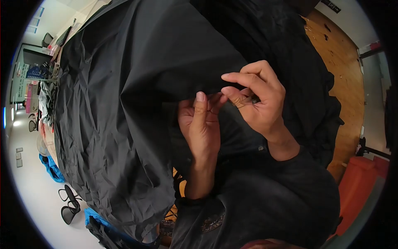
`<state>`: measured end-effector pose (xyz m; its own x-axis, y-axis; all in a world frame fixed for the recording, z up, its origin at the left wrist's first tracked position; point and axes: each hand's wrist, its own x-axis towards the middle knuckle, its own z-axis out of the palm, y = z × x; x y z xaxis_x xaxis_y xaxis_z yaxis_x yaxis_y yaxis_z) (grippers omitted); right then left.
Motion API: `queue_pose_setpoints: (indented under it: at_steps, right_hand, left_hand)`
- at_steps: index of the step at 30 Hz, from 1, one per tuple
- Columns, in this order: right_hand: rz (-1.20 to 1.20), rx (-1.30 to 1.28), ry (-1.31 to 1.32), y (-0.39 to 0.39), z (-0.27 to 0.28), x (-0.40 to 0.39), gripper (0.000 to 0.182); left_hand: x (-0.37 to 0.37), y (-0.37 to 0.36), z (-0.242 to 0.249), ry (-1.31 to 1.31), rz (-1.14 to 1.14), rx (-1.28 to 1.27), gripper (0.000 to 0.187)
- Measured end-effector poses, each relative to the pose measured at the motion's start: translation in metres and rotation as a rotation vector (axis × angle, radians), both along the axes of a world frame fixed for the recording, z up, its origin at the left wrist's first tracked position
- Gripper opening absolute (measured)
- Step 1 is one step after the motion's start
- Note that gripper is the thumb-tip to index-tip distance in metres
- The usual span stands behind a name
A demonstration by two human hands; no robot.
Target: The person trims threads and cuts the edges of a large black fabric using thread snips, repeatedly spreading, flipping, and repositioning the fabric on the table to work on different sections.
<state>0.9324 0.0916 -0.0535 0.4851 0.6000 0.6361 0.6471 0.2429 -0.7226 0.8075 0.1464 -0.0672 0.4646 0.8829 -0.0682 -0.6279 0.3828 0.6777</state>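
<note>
Blk fabric [174,50] spreads far & left, its edge by the L hand [200,128], thumb up, prob. to steady it, w/ R hand [263,97] just right, index & thumb tips apart; can't tell if either grip pinches anything.

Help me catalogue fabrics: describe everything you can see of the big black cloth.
The black cloth looks thin and smooth, with a faint sheen. It fills much of the view, draped loosely, creased toward the picture's left side, with a raised fold near the middle. The left hand is at an edge, seemingly gripping it; whether the right hand touches it is unclear.
</note>
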Motion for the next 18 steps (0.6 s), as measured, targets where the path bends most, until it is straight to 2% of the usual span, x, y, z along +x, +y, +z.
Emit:
queue_pose_setpoints:
  at_steps: [2, 4, 8, 10, 13, 15, 17, 18]
  right_hand:
    - [-0.021, -0.014, -0.044, 0.001, -0.002, -0.001, 0.014]
    - [-0.092, 0.012, -0.216, 0.001, -0.003, 0.001, 0.011]
    - [-0.112, -0.043, -0.286, 0.003, -0.009, 0.004, 0.006]
    - [0.037, 0.050, 0.157, 0.001, -0.010, 0.005, 0.008]
    - [0.076, 0.131, 0.522, -0.007, -0.022, 0.018, 0.011]
    - [0.048, 0.126, 0.468, -0.011, -0.025, 0.023, 0.015]
    - [0.135, 0.154, 0.416, -0.015, -0.029, 0.022, 0.018]
    - [0.104, 0.143, 0.249, -0.013, -0.027, 0.021, 0.021]
  left_hand:
    - [-0.001, 0.000, -0.002, 0.001, 0.012, -0.007, 0.019]
    - [-0.001, 0.000, -0.002, 0.029, -0.015, 0.001, 0.019]
    - [0.000, -0.001, -0.001, 0.048, -0.013, -0.010, 0.020]
    - [-0.002, 0.003, -0.004, 0.048, 0.049, -0.050, 0.022]
    - [-0.005, 0.008, 0.006, 0.070, 0.033, -0.054, 0.017]
    - [-0.006, 0.010, 0.005, 0.057, 0.030, -0.060, 0.018]
    - [-0.005, 0.011, 0.005, 0.042, 0.017, -0.066, 0.019]
    - [-0.005, 0.010, 0.004, 0.031, 0.016, -0.048, 0.018]
